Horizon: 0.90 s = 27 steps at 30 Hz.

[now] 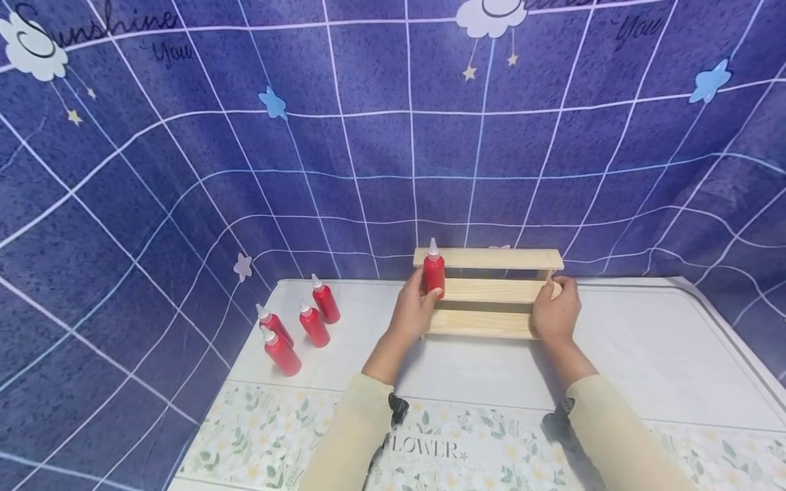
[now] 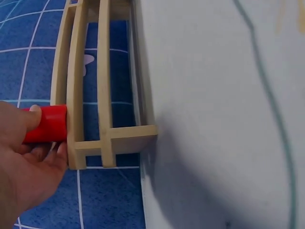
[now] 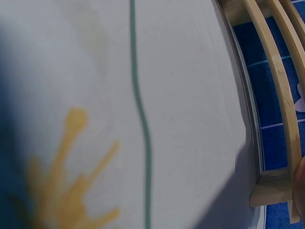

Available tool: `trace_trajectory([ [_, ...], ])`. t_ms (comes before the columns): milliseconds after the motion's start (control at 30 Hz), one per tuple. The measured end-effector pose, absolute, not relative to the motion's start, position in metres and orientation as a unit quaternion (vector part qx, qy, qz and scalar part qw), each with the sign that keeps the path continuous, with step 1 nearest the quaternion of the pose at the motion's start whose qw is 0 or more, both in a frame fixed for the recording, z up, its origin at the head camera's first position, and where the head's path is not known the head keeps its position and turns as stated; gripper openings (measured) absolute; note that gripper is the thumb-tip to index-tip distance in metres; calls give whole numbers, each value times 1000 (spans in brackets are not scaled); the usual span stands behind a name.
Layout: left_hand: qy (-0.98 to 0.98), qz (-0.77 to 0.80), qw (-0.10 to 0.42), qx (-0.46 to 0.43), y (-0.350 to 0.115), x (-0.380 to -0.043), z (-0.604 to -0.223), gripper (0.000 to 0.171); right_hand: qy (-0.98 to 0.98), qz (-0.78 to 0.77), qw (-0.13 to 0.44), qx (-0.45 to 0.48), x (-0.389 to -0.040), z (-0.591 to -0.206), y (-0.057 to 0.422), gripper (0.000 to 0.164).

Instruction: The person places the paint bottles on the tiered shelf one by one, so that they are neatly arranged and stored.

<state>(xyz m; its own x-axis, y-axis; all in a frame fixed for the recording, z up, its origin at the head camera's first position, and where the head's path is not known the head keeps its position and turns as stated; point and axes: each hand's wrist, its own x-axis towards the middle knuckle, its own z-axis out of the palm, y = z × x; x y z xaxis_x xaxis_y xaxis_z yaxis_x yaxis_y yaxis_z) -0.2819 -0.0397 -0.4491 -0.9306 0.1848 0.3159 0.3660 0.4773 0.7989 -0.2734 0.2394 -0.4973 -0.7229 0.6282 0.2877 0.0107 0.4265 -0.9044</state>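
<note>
My left hand point(image 1: 410, 310) grips a red squeeze bottle point(image 1: 434, 274) with a pointed white nozzle, thumb across its lower side. The bottle stands upright at the left end of a tiered wooden rack point(image 1: 491, 291). In the left wrist view, the bottle's base point(image 2: 53, 123) meets one of the rack's slats point(image 2: 75, 86). At the rack's other end, my right hand point(image 1: 557, 312) holds its side, thumb toward the front. Only a sliver of that hand point(image 3: 299, 186) shows in the right wrist view, beside the end of the rack point(image 3: 279, 86).
Several more red bottles point(image 1: 314, 325) with white nozzles stand in a group on the left of the white table point(image 1: 491, 372). A floral runner point(image 1: 270, 426) lies along the front. Behind the table hangs a blue gridded curtain point(image 1: 381, 150) with clouds and stars.
</note>
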Motion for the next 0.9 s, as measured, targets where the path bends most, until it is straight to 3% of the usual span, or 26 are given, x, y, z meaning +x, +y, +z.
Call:
trace_trajectory([
  [900, -872, -450, 129, -139, -37, -285, -463, 54, -783, 500, 305, -211, -272, -493, 238, 36],
])
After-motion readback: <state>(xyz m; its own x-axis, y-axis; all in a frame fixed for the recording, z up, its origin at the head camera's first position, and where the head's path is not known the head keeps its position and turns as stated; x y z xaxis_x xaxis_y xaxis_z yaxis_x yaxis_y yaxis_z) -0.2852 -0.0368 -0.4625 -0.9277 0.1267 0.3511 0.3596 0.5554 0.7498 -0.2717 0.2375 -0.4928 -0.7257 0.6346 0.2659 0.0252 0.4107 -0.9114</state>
